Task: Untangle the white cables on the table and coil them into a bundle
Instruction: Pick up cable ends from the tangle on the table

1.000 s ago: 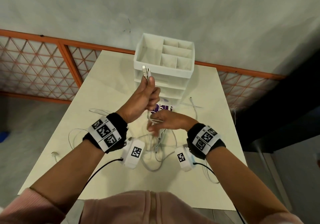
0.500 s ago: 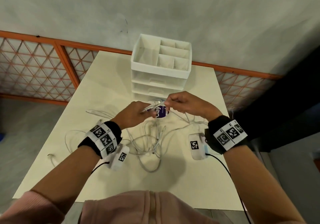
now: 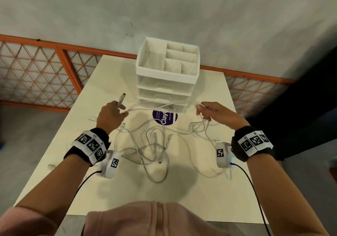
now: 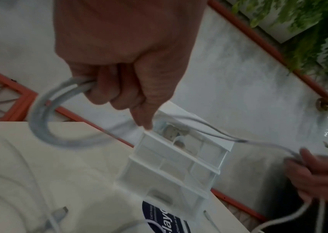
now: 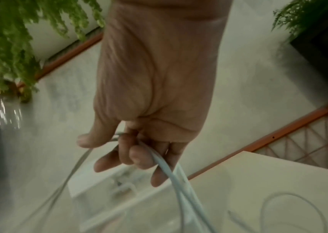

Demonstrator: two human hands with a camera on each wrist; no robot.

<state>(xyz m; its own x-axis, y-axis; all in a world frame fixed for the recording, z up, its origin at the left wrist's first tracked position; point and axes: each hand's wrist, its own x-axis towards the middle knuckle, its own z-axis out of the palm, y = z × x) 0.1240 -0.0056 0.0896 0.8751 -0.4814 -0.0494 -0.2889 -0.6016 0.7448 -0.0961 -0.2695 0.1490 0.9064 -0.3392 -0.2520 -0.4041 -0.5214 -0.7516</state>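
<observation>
Several white cables (image 3: pixel 155 150) lie tangled on the cream table (image 3: pixel 182 195). My left hand (image 3: pixel 111 117) grips cable ends whose plugs (image 3: pixel 121 99) stick up past the fingers; in the left wrist view the curled fingers (image 4: pixel 107 93) hold a looped cable (image 4: pixel 39 119). My right hand (image 3: pixel 212 112) grips the same strands further along, and its fingers (image 5: pixel 137 154) curl round two white cables (image 5: pixel 179 178). Between the hands a stretch of cable (image 3: pixel 164 107) hangs raised above the table.
A white drawer organiser (image 3: pixel 166 75) with open top compartments stands at the table's far middle, just behind the stretched cable. A round purple sticker (image 3: pixel 165 117) lies in front of it. An orange lattice railing (image 3: pixel 36 75) runs behind the table.
My hands were together in front of the organiser; they have moved apart, left to the left and right to the right, drawing the cable out between them.
</observation>
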